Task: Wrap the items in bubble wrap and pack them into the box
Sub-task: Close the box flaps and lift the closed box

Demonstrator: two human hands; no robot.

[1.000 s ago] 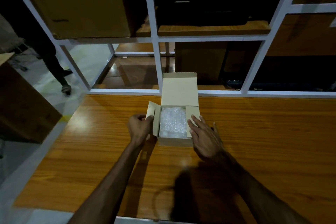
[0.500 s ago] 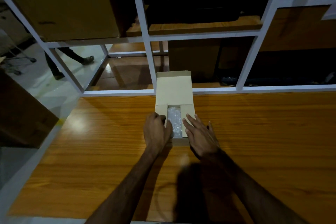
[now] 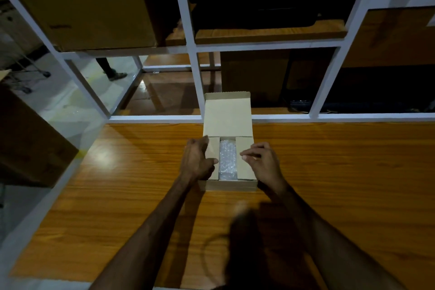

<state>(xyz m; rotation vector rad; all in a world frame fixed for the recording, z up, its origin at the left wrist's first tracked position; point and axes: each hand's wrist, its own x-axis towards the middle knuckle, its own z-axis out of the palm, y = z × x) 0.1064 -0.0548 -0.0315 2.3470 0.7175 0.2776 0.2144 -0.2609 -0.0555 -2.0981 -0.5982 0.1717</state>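
Two hands are closing a small box in dim light, with packing seemingly near its end. Behind the work, a white rack (image 3: 188, 30) is holding large cartons (image 3: 82, 2) and wooden shelves, while a person's foot (image 3: 116, 75) is showing on the pale floor beyond. A wooden table (image 3: 329, 183) is bearing the box (image 3: 229, 185), which is sitting close to the table's far edge with its lid (image 3: 227, 115) standing open at the back. Both side flaps are lying folded inward over the contents. Between them, the bubble wrap (image 3: 227, 160) is showing as a narrow strip, resting inside the box. The left hand (image 3: 196, 160) is pressing down on the left flap (image 3: 214, 158), thumb reaching across it, fingers relaxed and grasping nothing. The right hand (image 3: 262, 160) is hovering over the right flap (image 3: 244, 162) with fingers loosely curled; whether it is touching the card cannot be told. Judging by this, wrapping and loading look done for the bundle in view. Lowering the lid and tucking it in appears to be what is remaining. Whether more items are waiting cannot be told.
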